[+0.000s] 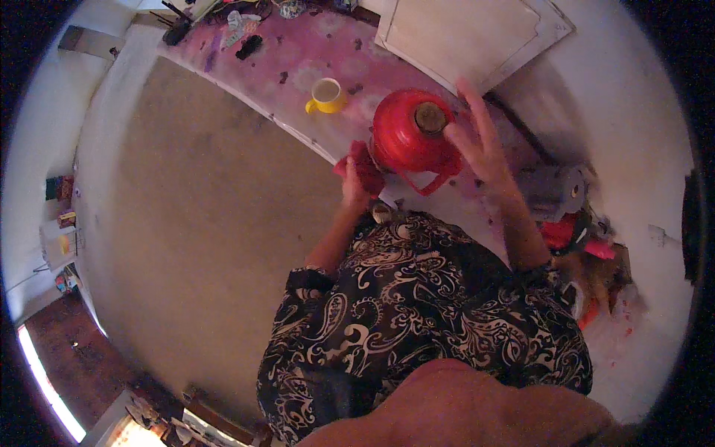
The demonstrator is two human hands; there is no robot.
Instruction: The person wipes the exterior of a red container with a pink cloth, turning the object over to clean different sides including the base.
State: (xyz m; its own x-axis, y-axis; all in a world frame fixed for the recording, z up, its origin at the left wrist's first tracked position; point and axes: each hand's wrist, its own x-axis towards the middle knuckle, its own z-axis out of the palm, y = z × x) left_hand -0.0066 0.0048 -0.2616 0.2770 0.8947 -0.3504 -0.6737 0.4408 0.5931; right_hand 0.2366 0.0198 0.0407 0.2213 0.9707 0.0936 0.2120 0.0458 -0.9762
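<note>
A glossy red vacuum flask stands on the pink patterned cloth, its handle turned towards me. A round brown stopper, apparently cork, sits in its top. My left hand grips a bunched red cloth close against the flask's left side. On the flask's other side, my right hand is blurred, fingers spread and holding nothing. One fingertip comes to the stopper's edge; whether it touches cannot be told. A yellow mug with a pale inside stands left of the flask.
A large pale panel with a drawn border leans at the back. Dark objects and crumpled cloth lie at the far left. Grey and red items crowd beyond my right forearm. The light edge drops to brown floor.
</note>
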